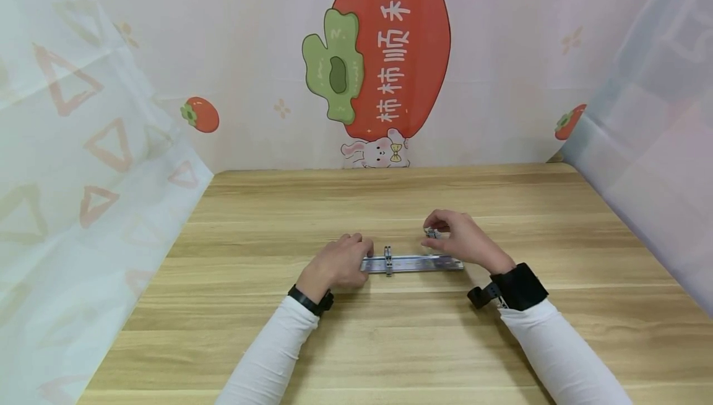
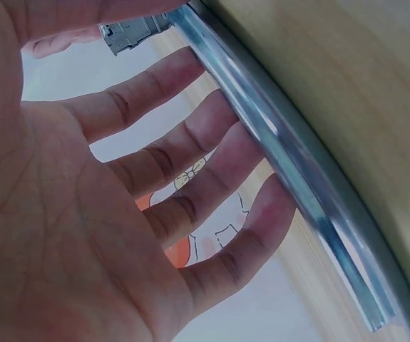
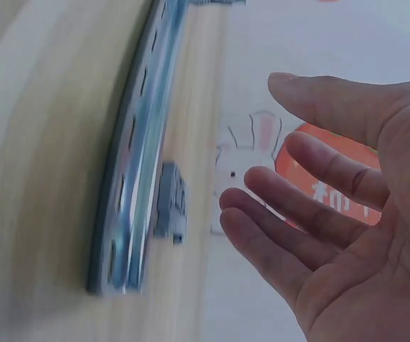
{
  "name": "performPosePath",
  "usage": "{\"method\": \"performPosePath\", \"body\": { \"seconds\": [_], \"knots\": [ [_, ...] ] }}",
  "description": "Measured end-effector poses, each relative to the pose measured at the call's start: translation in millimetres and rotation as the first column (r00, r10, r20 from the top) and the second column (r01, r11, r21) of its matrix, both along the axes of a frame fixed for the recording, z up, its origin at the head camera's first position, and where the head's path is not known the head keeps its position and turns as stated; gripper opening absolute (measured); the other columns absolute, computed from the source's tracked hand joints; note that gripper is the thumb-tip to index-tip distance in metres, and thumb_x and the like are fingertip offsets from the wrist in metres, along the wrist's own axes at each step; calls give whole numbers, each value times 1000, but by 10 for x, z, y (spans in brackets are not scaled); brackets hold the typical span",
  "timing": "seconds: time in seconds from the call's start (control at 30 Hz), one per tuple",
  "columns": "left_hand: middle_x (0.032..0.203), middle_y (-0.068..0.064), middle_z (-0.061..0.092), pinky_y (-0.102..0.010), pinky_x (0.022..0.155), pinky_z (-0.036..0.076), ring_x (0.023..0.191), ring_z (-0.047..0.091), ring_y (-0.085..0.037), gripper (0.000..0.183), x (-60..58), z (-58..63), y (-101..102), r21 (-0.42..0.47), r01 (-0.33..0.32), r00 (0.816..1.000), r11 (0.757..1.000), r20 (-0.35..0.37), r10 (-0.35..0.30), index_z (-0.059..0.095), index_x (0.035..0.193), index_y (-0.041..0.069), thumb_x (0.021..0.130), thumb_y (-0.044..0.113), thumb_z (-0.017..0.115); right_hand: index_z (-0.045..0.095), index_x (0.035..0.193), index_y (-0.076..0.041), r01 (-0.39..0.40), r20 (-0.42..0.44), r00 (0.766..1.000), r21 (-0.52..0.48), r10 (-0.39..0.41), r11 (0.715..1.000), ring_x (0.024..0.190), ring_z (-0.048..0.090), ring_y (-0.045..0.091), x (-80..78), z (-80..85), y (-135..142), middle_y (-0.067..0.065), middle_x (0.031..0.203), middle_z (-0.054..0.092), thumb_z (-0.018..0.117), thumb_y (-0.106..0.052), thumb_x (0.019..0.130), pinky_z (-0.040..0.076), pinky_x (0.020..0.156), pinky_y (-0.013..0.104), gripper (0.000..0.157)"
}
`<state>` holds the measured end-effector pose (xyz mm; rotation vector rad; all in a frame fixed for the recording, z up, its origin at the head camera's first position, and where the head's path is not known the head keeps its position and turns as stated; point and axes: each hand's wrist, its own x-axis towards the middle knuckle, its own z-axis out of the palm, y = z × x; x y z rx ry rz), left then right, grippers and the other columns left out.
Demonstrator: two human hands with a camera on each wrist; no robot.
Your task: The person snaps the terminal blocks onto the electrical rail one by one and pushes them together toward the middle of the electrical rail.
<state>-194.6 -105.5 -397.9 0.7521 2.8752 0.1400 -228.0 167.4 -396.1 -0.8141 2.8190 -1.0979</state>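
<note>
A slotted metal DIN rail [image 1: 414, 263] lies across the wooden table in the head view. My left hand [image 1: 340, 261] grips its left end, with several fingertips [image 2: 272, 203] against one long edge in the left wrist view. A grey terminal block [image 1: 388, 261] sits crosswise on the rail, just right of that hand. Beyond the rail's right part, a second small grey block [image 3: 170, 203] stands on the table. Around this one, my right hand [image 1: 465, 241] hovers with thumb and fingers spread apart, holding nothing in the right wrist view.
Behind the wooden table [image 1: 250, 343] hangs a printed backdrop [image 1: 484, 101] with persimmon pictures. Pale cloth sheets border the left and right sides. A black strap with a small camera [image 1: 483, 296] is worn on the right wrist.
</note>
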Motion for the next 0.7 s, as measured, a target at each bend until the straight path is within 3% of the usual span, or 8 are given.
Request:
{"method": "performPosePath", "body": {
  "seconds": [0.4, 0.7],
  "knots": [
    [99, 3, 47, -33, 69, 41, 88, 44, -16, 36, 5, -8, -9, -3, -12, 1000, 1000, 8, 12, 56, 108, 21, 73, 27, 64, 59, 109, -8, 122, -61, 992, 140, -115, 983, 105, 53, 32, -61, -21, 191, 8, 110, 60, 69, -26, 80, 41, 85, 44, 35],
    [99, 3, 48, -33, 70, 41, 89, 45, -16, 37, -4, -6, 3, -6, -4, 1000, 1000, -1, 4, 56, 109, 21, 73, 28, 64, 58, 115, -9, 117, -74, 992, 217, -103, 969, 110, 50, 31, -73, -61, 228, 10, 120, 54, 66, -25, 83, 40, 87, 45, 36]
  ]
}}
